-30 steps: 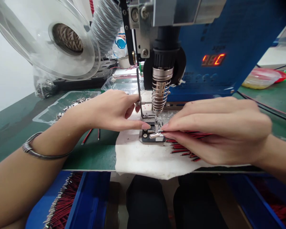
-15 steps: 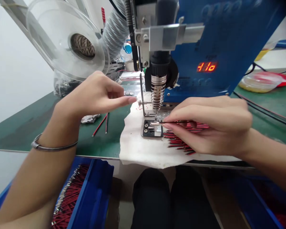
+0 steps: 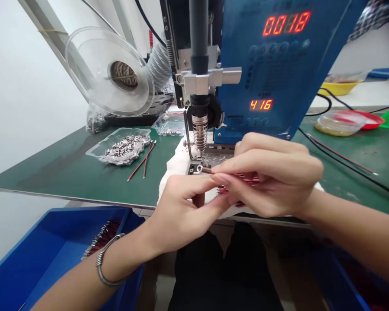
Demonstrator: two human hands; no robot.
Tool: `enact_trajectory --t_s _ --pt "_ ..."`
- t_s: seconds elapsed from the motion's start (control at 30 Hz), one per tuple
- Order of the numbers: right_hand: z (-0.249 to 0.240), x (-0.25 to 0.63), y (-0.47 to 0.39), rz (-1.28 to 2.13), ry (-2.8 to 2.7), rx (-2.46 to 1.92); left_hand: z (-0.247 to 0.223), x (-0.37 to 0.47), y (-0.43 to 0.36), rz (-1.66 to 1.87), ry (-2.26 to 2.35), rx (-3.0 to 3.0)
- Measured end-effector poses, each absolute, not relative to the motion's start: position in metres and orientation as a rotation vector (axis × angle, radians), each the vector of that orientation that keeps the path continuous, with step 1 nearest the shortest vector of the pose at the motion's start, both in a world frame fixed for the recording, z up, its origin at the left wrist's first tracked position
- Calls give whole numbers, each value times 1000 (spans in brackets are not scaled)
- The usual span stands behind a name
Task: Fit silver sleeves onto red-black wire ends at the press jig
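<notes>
My right hand (image 3: 275, 172) pinches a thin wire with a small metal barrel connector (image 3: 205, 169) on its end. The connector points left, just above the small black fixture (image 3: 192, 167) and below the soldering iron's spring-wrapped tip (image 3: 200, 134). My left hand (image 3: 191, 207) is curled in from the left, its fingertips touching those of my right hand. Whatever lies between its finger and thumb is hidden. Behind the fingers, a pile of red and black wires (image 3: 222, 189) shows on white paper (image 3: 171, 166).
The blue soldering machine (image 3: 240, 86) stands behind. A clear tray (image 3: 94, 149) of metal connectors and two crossed wires (image 3: 145, 162) lie left. A blue bin (image 3: 61, 216) with finished-looking wires sits below the table edge. A red dish (image 3: 363, 121) and black cable (image 3: 353, 168) are right.
My left hand has come right and down to meet my right hand. The connector has lifted off the fixture and turned its open end toward me. The view has shifted; more of the machine shows.
</notes>
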State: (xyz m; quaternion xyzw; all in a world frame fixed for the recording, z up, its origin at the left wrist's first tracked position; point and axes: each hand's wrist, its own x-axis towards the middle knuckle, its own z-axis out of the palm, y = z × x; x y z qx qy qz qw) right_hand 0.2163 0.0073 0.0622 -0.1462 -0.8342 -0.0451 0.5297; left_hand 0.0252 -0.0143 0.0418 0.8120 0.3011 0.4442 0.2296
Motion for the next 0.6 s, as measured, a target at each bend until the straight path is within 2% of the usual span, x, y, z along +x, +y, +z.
enact_trajectory --t_s 0.1,0.23,0.4,0.53,0.6 --pt "60 218 5 -75 -2015 -295 40 34 -16 1360 796 2206" --pt "62 220 6 -60 -1968 -244 46 31 -26 1372 818 2189" --pt "65 224 16 -254 -1933 -279 68 -13 -18 1341 1401 2224" --pt "62 226 26 -378 -1969 -289 82 -52 20 620 2055 2439" --pt "60 226 31 -366 -1977 -260 84 -62 39 200 2224 2441"
